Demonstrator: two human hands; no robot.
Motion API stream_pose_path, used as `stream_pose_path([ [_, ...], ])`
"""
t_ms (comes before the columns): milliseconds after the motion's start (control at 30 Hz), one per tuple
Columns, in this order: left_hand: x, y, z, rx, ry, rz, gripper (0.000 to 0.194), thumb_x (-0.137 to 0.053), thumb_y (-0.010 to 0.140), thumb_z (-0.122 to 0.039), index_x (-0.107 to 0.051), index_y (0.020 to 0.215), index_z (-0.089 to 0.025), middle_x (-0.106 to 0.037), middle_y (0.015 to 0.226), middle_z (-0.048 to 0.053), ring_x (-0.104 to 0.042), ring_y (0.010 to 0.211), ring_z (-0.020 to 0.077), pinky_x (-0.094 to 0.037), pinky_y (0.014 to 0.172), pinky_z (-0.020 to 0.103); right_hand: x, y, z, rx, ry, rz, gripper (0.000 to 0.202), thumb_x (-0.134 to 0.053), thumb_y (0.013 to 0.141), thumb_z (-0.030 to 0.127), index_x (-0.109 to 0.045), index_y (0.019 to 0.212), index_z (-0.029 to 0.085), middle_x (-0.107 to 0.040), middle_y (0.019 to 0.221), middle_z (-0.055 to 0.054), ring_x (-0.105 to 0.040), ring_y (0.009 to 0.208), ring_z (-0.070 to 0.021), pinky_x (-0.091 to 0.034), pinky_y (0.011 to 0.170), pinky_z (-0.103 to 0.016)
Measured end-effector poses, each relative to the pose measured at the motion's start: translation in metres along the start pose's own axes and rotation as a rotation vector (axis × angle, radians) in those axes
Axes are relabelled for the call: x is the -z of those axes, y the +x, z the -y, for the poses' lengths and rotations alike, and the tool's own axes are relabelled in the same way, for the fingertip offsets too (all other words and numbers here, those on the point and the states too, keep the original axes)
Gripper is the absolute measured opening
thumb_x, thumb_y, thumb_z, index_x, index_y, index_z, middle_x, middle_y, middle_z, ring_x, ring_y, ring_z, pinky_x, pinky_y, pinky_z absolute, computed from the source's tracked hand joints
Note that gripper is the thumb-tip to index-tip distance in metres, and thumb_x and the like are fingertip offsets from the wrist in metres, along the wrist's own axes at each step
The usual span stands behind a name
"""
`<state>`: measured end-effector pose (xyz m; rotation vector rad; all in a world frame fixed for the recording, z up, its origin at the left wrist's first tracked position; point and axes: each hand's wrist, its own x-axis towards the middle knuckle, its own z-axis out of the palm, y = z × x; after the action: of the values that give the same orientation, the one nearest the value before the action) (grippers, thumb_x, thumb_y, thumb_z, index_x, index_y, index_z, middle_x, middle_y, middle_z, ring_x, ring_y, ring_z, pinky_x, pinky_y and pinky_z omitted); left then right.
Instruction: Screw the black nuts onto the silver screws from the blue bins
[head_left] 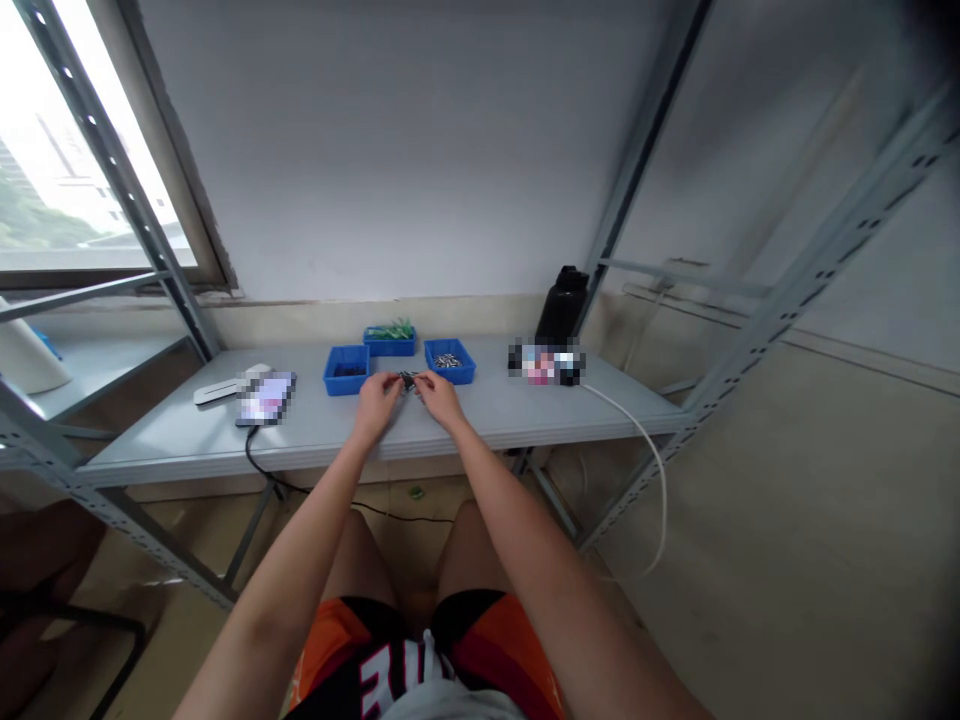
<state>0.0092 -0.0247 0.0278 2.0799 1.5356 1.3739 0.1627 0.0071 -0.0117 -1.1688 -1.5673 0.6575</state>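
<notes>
My left hand [379, 402] and my right hand [439, 395] meet over the grey shelf table, fingertips closed in pinches. Between them lies a small cluster of dark parts [407, 380]; what each hand pinches is too small to name. Just left of my hands stands a blue bin [346, 386] with dark small parts inside. To the right, another blue bin [459, 376] holds shiny metal pieces [448, 361]. Behind, a third blue bin [390, 347] contains green strip-like pieces [394, 329].
At the left lie a phone [266, 398] with a black cable and a white flat object [217, 392]. A black bottle [562, 306] stands at the back right, behind blurred items [546, 363] with a white cable. Metal posts frame the table [480, 424].
</notes>
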Motion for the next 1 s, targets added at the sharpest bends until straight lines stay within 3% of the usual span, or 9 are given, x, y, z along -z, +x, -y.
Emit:
stream_pose_path([
  [133,0.036,0.02,-0.002,-0.007,0.186,-0.178,0.024,-0.054,0.088,-0.033,-0.071,0.095,-0.018,-0.071,0.097,0.011,-0.061,0.097,0.0243,-0.045,0.092,0.036,-0.001,0.002,-0.002,-0.024,-0.016,0.003,0.021,-0.052,0.09,0.033,-0.067,0.097,0.021,-0.07,0.077,-0.002,-0.064,0.073,-0.0158,-0.051,0.074,-0.028],
  [233,0.063,0.035,0.009,0.065,0.279,-0.158,0.023,-0.052,0.089,-0.031,-0.07,0.096,-0.018,-0.07,0.097,0.011,-0.061,0.096,0.0257,-0.045,0.089,0.036,0.0,0.001,-0.001,-0.027,-0.007,0.002,0.018,-0.053,0.089,0.03,-0.067,0.096,0.021,-0.07,0.077,-0.002,-0.065,0.074,-0.0162,-0.05,0.074,-0.028],
  [333,0.073,0.036,0.019,0.089,0.471,-0.095,0.025,-0.057,0.085,-0.028,-0.069,0.103,-0.016,-0.068,0.104,0.016,-0.058,0.105,0.0311,-0.043,0.092,0.04,0.001,-0.001,0.002,-0.031,-0.003,0.015,0.018,-0.052,0.089,0.028,-0.067,0.097,0.021,-0.07,0.077,-0.002,-0.065,0.075,-0.0162,-0.05,0.075,-0.028],
  [400,0.067,0.029,0.016,0.003,0.569,-0.088,0.03,-0.057,0.085,-0.027,-0.066,0.111,-0.015,-0.063,0.114,0.019,-0.053,0.113,0.0332,-0.041,0.096,0.043,0.001,-0.001,0.003,-0.024,-0.008,0.025,0.019,-0.051,0.089,0.028,-0.066,0.098,0.021,-0.07,0.077,-0.002,-0.064,0.074,-0.0157,-0.049,0.074,-0.028],
  [500,0.042,0.015,0.002,-0.22,0.603,0.166,0.023,-0.052,0.089,-0.025,-0.069,0.103,-0.018,-0.065,0.109,0.017,-0.056,0.11,0.0301,-0.042,0.095,0.038,0.001,-0.001,0.003,-0.019,-0.015,0.003,0.018,-0.051,0.088,0.025,-0.066,0.098,0.021,-0.069,0.076,-0.001,-0.063,0.072,-0.0149,-0.049,0.072,-0.027],
  [600,0.012,0.006,-0.009,-0.187,0.623,0.318,0.025,-0.047,0.091,-0.024,-0.07,0.099,-0.015,-0.066,0.103,0.019,-0.06,0.102,0.0307,-0.047,0.084,0.037,0.001,0.001,0.001,-0.03,-0.014,-0.034,0.02,-0.05,0.087,0.023,-0.065,0.1,0.021,-0.069,0.075,-0.001,-0.063,0.07,-0.0144,-0.049,0.071,-0.026],
  [767,-0.017,0.002,-0.007,-0.001,0.611,0.232,0.028,-0.048,0.09,-0.025,-0.069,0.1,-0.011,-0.066,0.107,0.024,-0.059,0.105,0.0344,-0.048,0.084,0.04,0.001,0.001,0.0,-0.036,-0.036,-0.027,0.019,-0.051,0.087,0.023,-0.065,0.099,0.021,-0.07,0.076,-0.001,-0.064,0.07,-0.0144,-0.049,0.071,-0.026],
  [1000,-0.013,-0.004,-0.011,0.188,0.628,0.164,0.03,-0.042,0.089,-0.016,-0.069,0.102,-0.011,-0.068,0.109,0.02,-0.063,0.105,0.0293,-0.049,0.086,0.035,0.002,0.0,0.001,-0.036,-0.032,-0.019,0.02,-0.051,0.088,0.022,-0.067,0.1,0.019,-0.072,0.078,-0.002,-0.066,0.074,-0.015,-0.05,0.076,-0.026],
])
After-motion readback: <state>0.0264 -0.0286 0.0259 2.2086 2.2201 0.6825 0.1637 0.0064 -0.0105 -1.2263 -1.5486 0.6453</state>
